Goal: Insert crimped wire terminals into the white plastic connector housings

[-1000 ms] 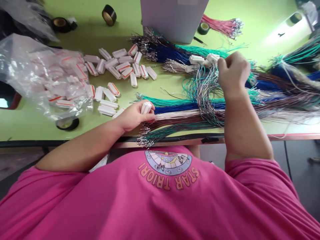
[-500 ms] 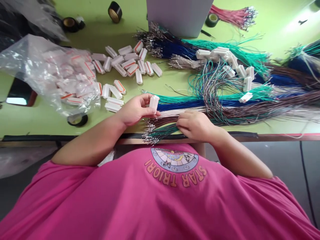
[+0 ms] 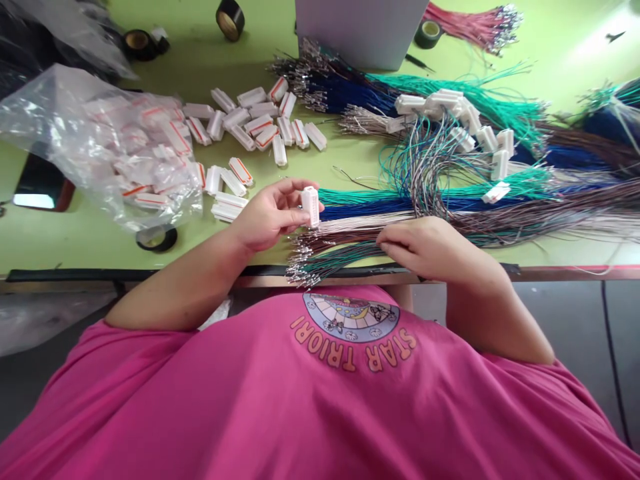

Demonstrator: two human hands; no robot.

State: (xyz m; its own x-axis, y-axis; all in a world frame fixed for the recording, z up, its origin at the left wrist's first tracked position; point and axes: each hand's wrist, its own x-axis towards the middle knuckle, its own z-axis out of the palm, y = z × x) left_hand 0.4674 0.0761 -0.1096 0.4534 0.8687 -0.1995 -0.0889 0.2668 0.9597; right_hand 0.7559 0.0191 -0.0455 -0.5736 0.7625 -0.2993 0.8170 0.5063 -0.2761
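Note:
My left hand (image 3: 273, 215) pinches a white connector housing (image 3: 311, 207) upright between thumb and fingers, over the left ends of the wires. To the right, my right hand (image 3: 425, 247) has its fingers pressed together at the dark green wires (image 3: 345, 259); what they grip is too small to make out. Between and beyond the hands run green wires (image 3: 360, 197), blue wires (image 3: 350, 211), white wires (image 3: 355, 225) and brown wires (image 3: 325, 241), side by side. Metal terminals (image 3: 300, 263) tip the brown and dark green wires near the table edge.
Loose white housings (image 3: 240, 119) lie at the left beside a clear bag (image 3: 65, 110) of more. Housings with wires attached (image 3: 467, 120) rest on bundles at the right. Behind stand a grey box (image 3: 355, 33) and black tape rolls (image 3: 230, 20). A phone (image 3: 43, 183) lies far left.
My right hand has slid to the right along the dark green wires. My left hand has turned the housing slightly, and it now shows a different face.

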